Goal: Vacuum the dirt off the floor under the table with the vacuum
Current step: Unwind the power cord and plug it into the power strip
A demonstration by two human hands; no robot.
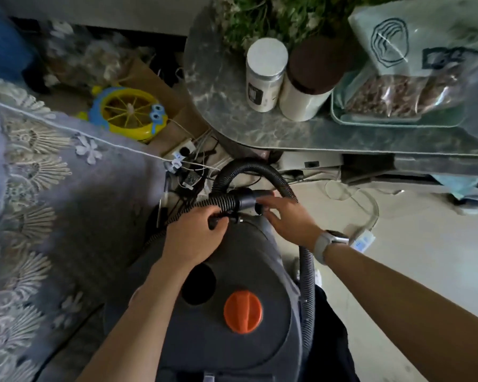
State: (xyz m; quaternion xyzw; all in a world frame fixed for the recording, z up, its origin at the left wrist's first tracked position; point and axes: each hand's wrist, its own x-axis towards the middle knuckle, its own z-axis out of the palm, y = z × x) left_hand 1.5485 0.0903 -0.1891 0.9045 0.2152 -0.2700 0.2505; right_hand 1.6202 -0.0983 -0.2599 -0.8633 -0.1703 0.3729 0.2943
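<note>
Setting: a lived-in home, likely a sitting room. Evidence: lace-trimmed grey cloth [39, 166] draped over furniture at left; marbled table [226, 106] carrying two jars [265, 75], a leafy plant [273, 15] and bagged food [403, 92]; child's yellow-blue toy [127, 114] on the floor; power strip [180, 153] amid tangled cables.

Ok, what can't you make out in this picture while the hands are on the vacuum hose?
Head view:
- Floor under the grey marble table: hidden by the tabletop, so no dirt shows.
- Ribbed black vacuum hose: its nozzle end is out of sight.
- Left hand fingertips: curled out of sight around the hose.
- White-lidded jar label: too blurred to read.
</note>
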